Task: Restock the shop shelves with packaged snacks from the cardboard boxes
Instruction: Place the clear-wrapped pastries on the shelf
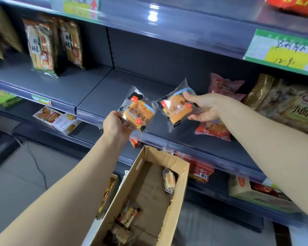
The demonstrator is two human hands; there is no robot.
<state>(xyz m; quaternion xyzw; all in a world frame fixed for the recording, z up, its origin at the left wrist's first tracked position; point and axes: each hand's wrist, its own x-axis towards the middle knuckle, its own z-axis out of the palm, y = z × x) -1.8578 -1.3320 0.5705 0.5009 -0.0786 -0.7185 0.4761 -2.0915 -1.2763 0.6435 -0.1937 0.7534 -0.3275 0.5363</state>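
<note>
**Readable print on packets and tags**

The toast packet (137, 112) in the left hand (115, 126) reads 水牛乳千层吐司; the second packet (176, 107), in the right hand (204, 109), shows 水牛乳. Two cracker bags (41, 47) carry 旺旺. A shelf price tag (283, 48) shows a handwritten 12.9

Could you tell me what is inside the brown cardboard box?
The cardboard box holds a clear-wrapped bread packet by its right wall and wrapped snacks at its near end; the frame cuts off the rest.

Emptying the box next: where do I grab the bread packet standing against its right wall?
Reach down into the cardboard box and pinch the bread packet by its upper edge: it stands on edge against the wall, so likely only that is free.
</note>
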